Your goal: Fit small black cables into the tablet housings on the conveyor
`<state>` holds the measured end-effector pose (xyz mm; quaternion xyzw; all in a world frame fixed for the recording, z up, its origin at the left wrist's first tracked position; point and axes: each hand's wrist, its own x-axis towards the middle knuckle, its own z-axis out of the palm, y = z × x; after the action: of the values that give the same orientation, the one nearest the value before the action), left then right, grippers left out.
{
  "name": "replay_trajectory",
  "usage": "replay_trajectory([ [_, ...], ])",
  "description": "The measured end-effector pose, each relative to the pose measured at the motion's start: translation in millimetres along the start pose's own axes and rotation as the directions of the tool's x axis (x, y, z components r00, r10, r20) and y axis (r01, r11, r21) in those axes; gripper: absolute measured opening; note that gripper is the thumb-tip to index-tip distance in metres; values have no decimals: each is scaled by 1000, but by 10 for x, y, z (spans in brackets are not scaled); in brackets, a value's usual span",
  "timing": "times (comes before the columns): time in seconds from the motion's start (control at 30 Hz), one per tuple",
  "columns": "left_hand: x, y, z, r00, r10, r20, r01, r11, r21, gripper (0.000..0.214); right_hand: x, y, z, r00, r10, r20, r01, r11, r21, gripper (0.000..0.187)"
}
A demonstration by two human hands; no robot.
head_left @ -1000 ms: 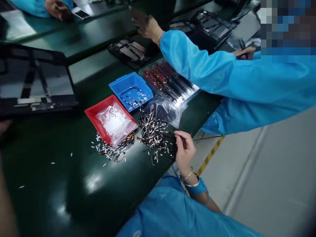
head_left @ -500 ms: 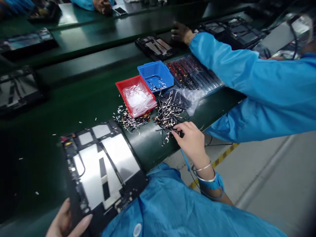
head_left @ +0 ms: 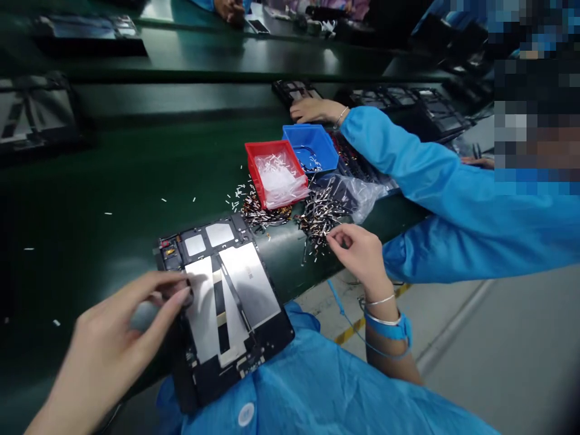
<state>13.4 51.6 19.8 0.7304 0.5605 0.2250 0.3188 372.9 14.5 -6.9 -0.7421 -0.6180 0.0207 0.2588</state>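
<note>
An opened tablet back [head_left: 235, 296] with silver plates and black strips lies at the near edge of the dark green belt [head_left: 113, 181]. My left hand [head_left: 113, 350] hovers over its left side, thumb and forefinger pinched together at the edge of a plate; motion blur hides what they grip. My right hand [head_left: 357, 251] is at the edge of a heap of small black-and-silver cable strips [head_left: 319, 214], fingertips pinched on one strip. A blue strap and two bangles circle that wrist.
A red bin [head_left: 265, 160] holding a clear bag of white bits and a blue bin [head_left: 312, 142] stand behind the heap, beside a crumpled plastic bag [head_left: 357, 193]. A co-worker's blue-sleeved arm [head_left: 408, 163] reaches over them, hand [head_left: 312, 110] on the belt. More tablets lie further back.
My view swung left. The tablet moved nearer to me; my left hand left its lower corner and rose to its left side. My right hand stayed at the heap.
</note>
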Motion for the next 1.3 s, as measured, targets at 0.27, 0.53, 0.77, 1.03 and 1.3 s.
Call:
replay_trajectory([
  [0.27, 882, 465, 327, 954, 207, 216, -133, 940, -314, 23, 214, -32, 61, 988, 113, 105, -144, 917, 371, 9],
  [0.53, 1087, 248, 238, 957, 46, 288, 127, 823, -553, 23, 277, -30, 175, 979, 151, 134, -197, 858, 474, 21],
  [0.77, 1011, 217, 396, 803, 125, 583, 335, 714, -615, 34, 343, -879, 167, 840, -539, 70, 496, 812, 307, 12],
  [1.03, 951, 203, 536, 662, 200, 722, 530, 555, -641, 32, 382, -1080, 370, 696, -717, -43, 718, 696, 3, 16],
  [1.3, 874, 282, 503, 867, 119, 484, 332, 587, -738, 20, 246, -1230, 517, 823, -530, -203, 557, 824, 104, 21],
])
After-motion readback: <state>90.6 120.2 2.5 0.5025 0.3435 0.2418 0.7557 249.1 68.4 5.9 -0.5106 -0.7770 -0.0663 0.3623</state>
